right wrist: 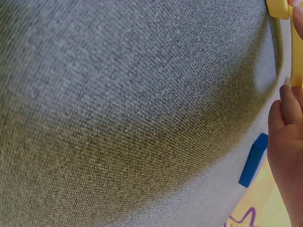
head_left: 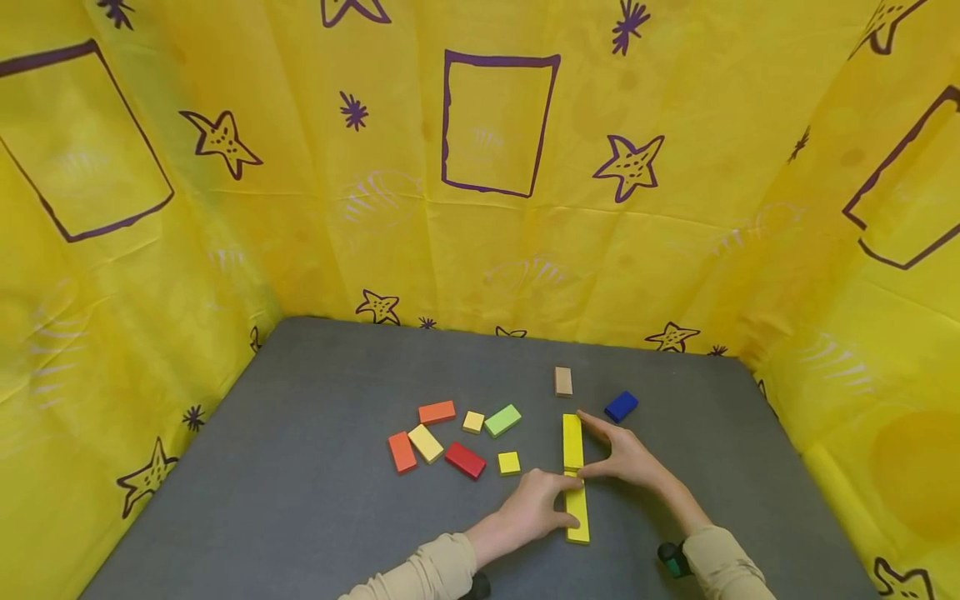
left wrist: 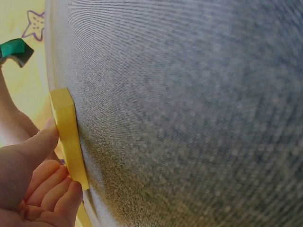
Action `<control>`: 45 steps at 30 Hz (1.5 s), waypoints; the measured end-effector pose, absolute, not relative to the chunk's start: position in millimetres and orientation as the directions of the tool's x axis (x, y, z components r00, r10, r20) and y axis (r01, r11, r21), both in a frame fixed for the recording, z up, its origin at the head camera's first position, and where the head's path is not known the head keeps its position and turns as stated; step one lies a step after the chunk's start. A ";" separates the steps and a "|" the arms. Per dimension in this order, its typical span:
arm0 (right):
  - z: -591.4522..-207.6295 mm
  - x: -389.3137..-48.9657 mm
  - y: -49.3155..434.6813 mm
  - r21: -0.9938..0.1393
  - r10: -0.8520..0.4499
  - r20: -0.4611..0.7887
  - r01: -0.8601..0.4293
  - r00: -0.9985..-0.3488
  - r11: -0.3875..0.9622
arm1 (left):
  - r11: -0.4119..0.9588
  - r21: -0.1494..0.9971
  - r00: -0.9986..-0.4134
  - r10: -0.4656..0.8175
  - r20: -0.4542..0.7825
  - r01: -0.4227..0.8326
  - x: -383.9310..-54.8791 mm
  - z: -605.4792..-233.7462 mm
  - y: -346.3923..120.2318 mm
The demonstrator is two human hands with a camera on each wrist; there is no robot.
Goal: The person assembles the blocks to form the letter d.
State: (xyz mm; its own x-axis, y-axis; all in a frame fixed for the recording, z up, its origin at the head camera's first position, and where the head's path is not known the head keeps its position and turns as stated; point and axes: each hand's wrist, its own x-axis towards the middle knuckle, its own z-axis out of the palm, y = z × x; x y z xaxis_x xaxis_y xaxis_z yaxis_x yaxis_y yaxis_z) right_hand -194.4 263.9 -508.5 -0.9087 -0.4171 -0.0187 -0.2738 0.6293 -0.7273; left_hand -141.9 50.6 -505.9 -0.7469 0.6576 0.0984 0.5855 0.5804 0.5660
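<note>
Two long yellow blocks lie end to end in a line on the grey table. My left hand (head_left: 530,505) holds the near yellow block (head_left: 577,506), thumb close to its near end and index finger by the joint between the blocks. In the left wrist view, the thumb and fingers lie along that block's side. With thumb and index finger spread along its length, my right hand (head_left: 628,456) grips the far yellow block (head_left: 572,442) near both ends. Both hands almost meet at the joint. The right wrist view shows only parts of the yellow blocks, at its edge.
Beyond the right hand lie a blue block (head_left: 621,406) and a tan block (head_left: 563,382). Left of the line are a small yellow block (head_left: 508,463), a red block (head_left: 465,460), a green block (head_left: 502,421) and several orange and pale yellow ones. Yellow patterned cloth (head_left: 495,233) surrounds the table.
</note>
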 end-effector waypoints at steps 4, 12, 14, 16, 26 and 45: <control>-511.0 -195.8 264.1 -0.737 -0.427 -0.031 -0.268 -0.904 0.621 | 0.584 0.568 -0.750 0.654 0.093 0.580 -141.8 -506.5 50.7; -512.3 -197.2 265.1 -0.731 -0.447 -0.061 -0.265 -0.893 0.629 | 0.591 0.592 -0.761 0.647 0.057 0.547 -142.0 -508.7 51.1; -511.2 -197.6 265.2 -0.731 -0.451 -0.072 -0.261 -0.889 0.631 | 0.594 0.593 -0.763 0.645 0.053 0.543 -142.1 -508.5 50.9; -509.8 -198.2 265.5 -0.725 -0.461 -0.079 -0.267 -0.884 0.635 | 0.591 0.595 -0.762 0.645 0.058 0.545 -142.2 -508.7 50.7; -507.3 -201.1 267.7 -0.707 -0.492 -0.130 -0.267 -0.861 0.654 | 0.568 0.602 -0.751 0.655 0.083 0.562 -142.9 -508.3 49.3; -507.2 -198.2 267.3 -0.721 -0.494 -0.140 -0.253 -0.858 0.645 | 0.582 0.586 -0.743 0.667 0.052 0.564 -146.1 -507.9 49.7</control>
